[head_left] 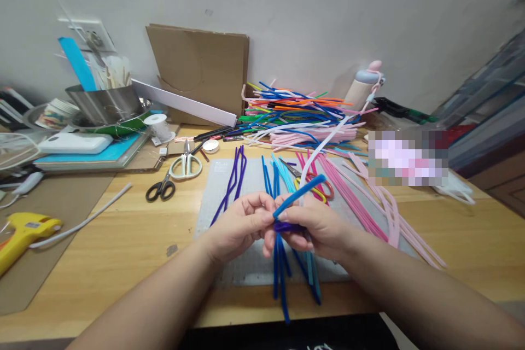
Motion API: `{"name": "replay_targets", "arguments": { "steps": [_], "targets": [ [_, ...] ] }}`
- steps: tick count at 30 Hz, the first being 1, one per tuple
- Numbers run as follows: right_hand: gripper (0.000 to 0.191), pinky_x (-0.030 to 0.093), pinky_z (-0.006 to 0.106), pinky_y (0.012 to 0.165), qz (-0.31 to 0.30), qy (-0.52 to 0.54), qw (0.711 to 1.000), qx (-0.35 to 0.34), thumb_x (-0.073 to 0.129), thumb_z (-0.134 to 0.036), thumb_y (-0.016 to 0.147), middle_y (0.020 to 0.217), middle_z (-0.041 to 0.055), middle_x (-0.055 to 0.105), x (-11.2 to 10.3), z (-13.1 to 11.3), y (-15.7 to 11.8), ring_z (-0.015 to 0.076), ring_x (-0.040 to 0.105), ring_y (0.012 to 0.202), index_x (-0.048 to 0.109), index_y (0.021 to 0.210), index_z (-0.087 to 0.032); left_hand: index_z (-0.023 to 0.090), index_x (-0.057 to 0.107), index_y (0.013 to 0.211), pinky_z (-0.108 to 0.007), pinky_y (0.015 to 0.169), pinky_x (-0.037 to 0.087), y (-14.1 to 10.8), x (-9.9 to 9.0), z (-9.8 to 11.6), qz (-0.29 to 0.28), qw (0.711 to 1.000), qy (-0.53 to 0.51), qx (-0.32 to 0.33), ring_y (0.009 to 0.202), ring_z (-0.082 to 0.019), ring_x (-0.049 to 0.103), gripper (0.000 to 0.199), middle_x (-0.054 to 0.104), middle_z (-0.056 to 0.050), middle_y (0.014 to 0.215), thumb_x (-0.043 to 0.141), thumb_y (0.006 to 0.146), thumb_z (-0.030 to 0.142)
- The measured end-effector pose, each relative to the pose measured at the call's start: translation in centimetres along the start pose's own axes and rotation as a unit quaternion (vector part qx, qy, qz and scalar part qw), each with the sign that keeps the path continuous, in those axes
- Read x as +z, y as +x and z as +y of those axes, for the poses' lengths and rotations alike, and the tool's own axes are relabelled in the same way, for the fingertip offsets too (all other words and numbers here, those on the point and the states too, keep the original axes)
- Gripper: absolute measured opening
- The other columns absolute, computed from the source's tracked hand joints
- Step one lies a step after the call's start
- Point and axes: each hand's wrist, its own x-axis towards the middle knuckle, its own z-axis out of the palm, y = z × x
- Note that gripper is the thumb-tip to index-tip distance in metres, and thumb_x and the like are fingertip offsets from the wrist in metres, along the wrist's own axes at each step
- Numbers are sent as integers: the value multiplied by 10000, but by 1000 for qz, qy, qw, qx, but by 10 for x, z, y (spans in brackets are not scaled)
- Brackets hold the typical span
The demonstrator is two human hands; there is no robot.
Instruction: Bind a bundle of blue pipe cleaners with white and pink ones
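Head view: two hands are present, the left hand (240, 227) and the right hand (324, 225), both above one grey mat (219, 175) on one wooden counter (164, 262). The fingers of each hand are pinched together on one blue stem (301, 194), whose lower end sits between the fingertips while its free end slants up and away to the right. It is fuzzy, flat-looking and nearly straight. One purple piece (289, 227) lies directly beneath it, against the right fingers; its full shape is hidden. Several dark blue stems (282, 273) extend from below the fingers toward the wearer; whether they join the held work cannot be told. Left of the fingers are at least three purple stems (240, 175) on the mat; right of them, pink stems (356, 197) overlap too closely to count. Beyond the fingers stands one mixed stem pile (295, 115), with one bottle (356, 93) beside it. Farther left are two scissors, one with black handles (159, 190), one with pale handles (186, 167), and one yellow glue gun (30, 232). Just beyond the right fingers, red and yellow handles (328, 188) show partly.
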Motion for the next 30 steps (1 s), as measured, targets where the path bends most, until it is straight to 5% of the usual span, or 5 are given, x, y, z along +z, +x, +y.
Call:
{"name": "replay_targets", "arguments": {
  "steps": [6,12,17,23,30],
  "targets": [
    [168,212,136,274,28,-53,998,-5,588,-281,720,376,-28,496,2,-1,-1,43,344,277,520,677,-133,142,506,766,-154,387,440,1,2,0,25,1000,3,-4,395,-93,564,100,627,-8,500,572,784,216],
    [202,269,153,307,123,-183,970,-99,594,-336,722,488,-13,560,5,-1,-4,59,413,332,492,704,-163,146,544,762,-172,461,442,2,2,3,90,995,43,24,473,-81,563,170,599,18,570,665,706,251],
    [103,390,198,438,216,-388,871,-211,562,-246,746,564,-16,551,9,-2,-12,81,480,460,528,694,-165,144,622,793,-212,598,454,1,-3,7,123,982,132,58,593,-86,575,163,623,1,683,703,663,200],
    [41,389,213,513,248,-525,744,-330,566,-192,729,614,-13,557,10,0,-15,96,502,553,556,695,-174,161,667,789,-239,660,470,-1,-1,11,141,971,187,54,646,-101,592,157,655,-8,702,715,640,174],
    [60,401,198,527,239,-556,687,-403,552,-151,727,609,-17,553,12,2,-15,90,513,556,530,679,-181,163,683,734,-240,652,475,-2,6,15,152,935,293,133,694,-121,592,130,655,-22,721,730,613,165]
  ]
}}
